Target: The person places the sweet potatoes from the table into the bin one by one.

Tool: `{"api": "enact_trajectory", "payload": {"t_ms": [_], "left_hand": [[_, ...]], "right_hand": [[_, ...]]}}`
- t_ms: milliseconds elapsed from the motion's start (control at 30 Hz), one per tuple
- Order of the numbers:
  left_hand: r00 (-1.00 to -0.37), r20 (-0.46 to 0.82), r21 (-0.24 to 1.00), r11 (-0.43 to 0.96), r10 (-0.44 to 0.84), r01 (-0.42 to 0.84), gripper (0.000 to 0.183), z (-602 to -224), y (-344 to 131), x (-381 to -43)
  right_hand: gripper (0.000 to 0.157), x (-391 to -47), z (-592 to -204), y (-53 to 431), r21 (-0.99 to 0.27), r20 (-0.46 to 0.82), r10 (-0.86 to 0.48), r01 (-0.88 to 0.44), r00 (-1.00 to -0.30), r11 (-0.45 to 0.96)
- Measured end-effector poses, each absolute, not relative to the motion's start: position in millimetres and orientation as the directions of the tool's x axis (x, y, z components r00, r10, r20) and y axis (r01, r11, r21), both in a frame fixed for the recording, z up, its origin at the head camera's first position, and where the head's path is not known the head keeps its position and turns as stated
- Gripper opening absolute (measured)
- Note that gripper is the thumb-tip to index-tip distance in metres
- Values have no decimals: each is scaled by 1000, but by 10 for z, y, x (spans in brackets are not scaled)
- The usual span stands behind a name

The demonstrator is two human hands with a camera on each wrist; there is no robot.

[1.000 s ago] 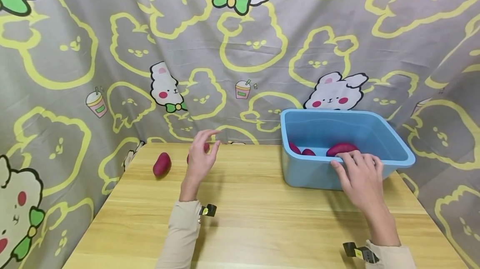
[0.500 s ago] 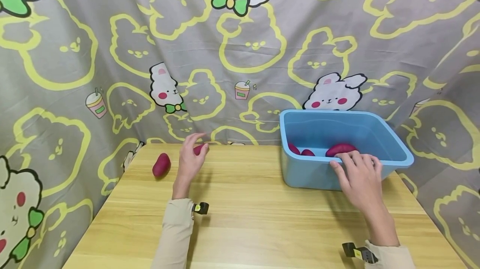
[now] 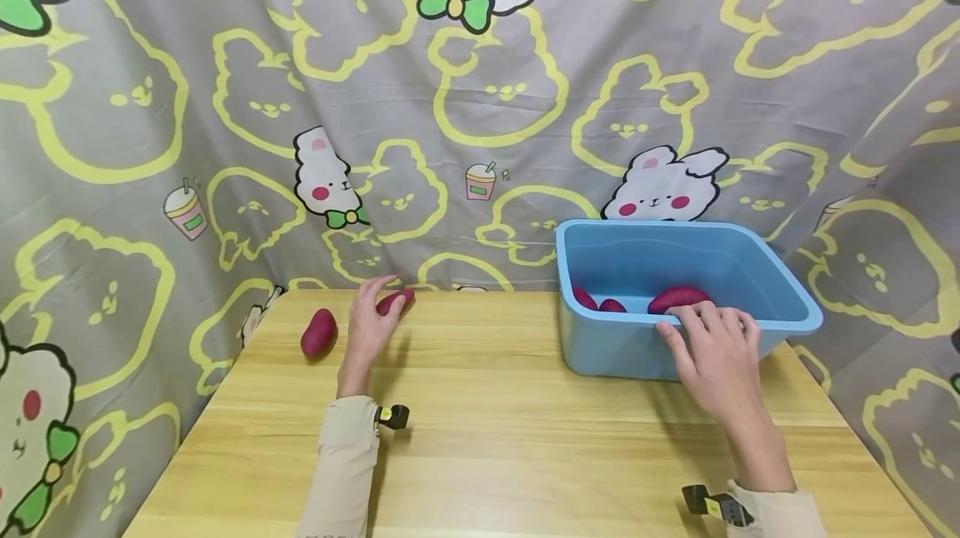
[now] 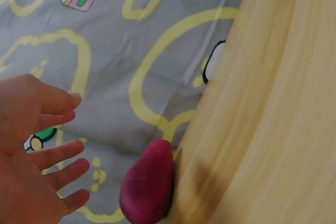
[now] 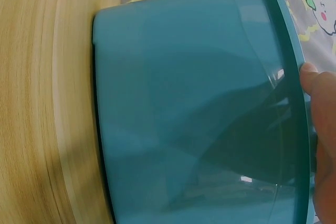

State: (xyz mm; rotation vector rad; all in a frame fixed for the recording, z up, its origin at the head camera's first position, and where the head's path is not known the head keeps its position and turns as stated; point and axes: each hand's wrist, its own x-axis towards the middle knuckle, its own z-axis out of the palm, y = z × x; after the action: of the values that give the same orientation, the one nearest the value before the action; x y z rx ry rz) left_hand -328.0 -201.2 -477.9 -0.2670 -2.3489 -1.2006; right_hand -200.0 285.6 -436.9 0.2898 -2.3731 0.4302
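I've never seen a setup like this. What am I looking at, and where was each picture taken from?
There is no machine at work here, just a person's bare left hand and right hand. The wide picture comes from a camera on the head; the other two come from cameras on the wrists, each watching its own hand. On the wooden table stands a blue tub with what look like red sweet potatoes inside. Two more lie at the left: an outer potato and a back-edge potato. The left hand is open beside the latter, holding nothing. The right hand holds the tub's near rim.
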Motion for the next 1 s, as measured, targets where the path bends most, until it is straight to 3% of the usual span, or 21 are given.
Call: {"api": "enact_trajectory", "payload": {"t_ms": [400,1000], "left_hand": [[-943,326,772,596,-71,223,45,-4890,-2092,-3333],[-970,235,752,645,-66,138,61,-5036,-2073,-3379]], "right_hand": [[26,-2022,-4363,2869,-212,683,-101,-329,-723,920],[25,-2007,-4364,2862,-207,682,-95,-316,-726,926]]}}
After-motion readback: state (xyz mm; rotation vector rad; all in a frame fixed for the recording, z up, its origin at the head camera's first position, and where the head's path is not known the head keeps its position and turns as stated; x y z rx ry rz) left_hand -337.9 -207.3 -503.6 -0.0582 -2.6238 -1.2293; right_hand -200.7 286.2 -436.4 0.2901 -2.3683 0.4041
